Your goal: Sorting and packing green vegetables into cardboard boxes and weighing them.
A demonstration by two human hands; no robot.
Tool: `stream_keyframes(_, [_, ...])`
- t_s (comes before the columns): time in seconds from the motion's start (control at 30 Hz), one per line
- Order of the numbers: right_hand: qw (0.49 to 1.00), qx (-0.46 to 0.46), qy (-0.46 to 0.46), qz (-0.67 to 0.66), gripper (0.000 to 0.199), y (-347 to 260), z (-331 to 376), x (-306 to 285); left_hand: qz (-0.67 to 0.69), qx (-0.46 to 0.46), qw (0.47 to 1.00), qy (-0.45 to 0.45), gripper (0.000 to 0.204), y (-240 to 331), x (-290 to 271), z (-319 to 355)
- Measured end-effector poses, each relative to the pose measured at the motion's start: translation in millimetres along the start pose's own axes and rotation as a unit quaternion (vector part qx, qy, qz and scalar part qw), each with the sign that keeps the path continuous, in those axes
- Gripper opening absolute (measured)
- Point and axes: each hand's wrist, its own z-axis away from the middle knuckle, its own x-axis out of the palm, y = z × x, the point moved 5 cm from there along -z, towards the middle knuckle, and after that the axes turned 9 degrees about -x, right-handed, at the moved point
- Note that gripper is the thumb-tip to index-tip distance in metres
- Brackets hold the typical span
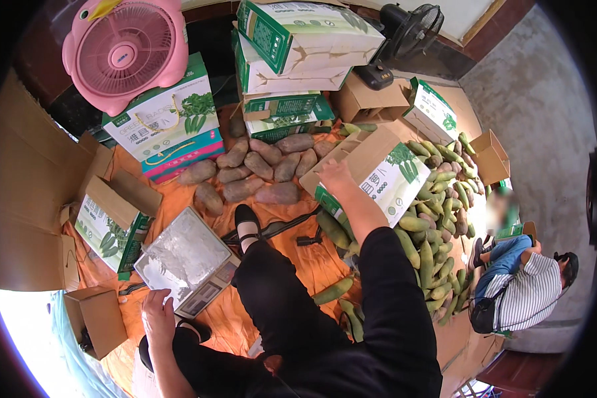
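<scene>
Green-and-white box (393, 186) against right hand (336, 176), grip unclear; left hand (158, 321), loosely open, well apart.

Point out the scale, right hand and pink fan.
Scale (184, 257): head view, middle of its silver platform.
Right hand (336, 175): head view, back of the hand.
Pink fan (121, 56): head view, centre of its round grille.

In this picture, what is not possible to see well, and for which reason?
In the head view:
Right hand: palm hidden behind its own back.
Scale: display too small to read.
Pink fan: top cut off by upper edge.
Green vegetables: lower ones covered by others.
Patch beside the person: blurred.
</scene>
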Motion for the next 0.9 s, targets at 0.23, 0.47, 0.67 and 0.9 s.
stream_keyframes(0.23, [0.994,-0.062,0.019,0.085,0.018,-5.3,53.8,-17.7,0.021,0.018,1.000,0.003,0.013,4.3,-2.7,6.9])
stream_keyframes(0.47, [0.987,-0.110,-0.006,0.113,0.014,-20.4,135.9,-18.0,0.032,0.025,0.999,0.002,0.013,4.8,-10.3,15.2])
stream_keyframes(0.67, [0.982,-0.152,0.005,0.111,0.017,-29.9,174.4,-22.0,0.045,0.042,0.998,0.016,0.014,0.3,-8.9,20.8])
stream_keyframes(0.9, [0.983,-0.168,0.073,-0.007,0.013,-73.2,181.7,-114.3,0.043,0.036,0.998,0.036,0.012,-4.4,-17.3,28.2])
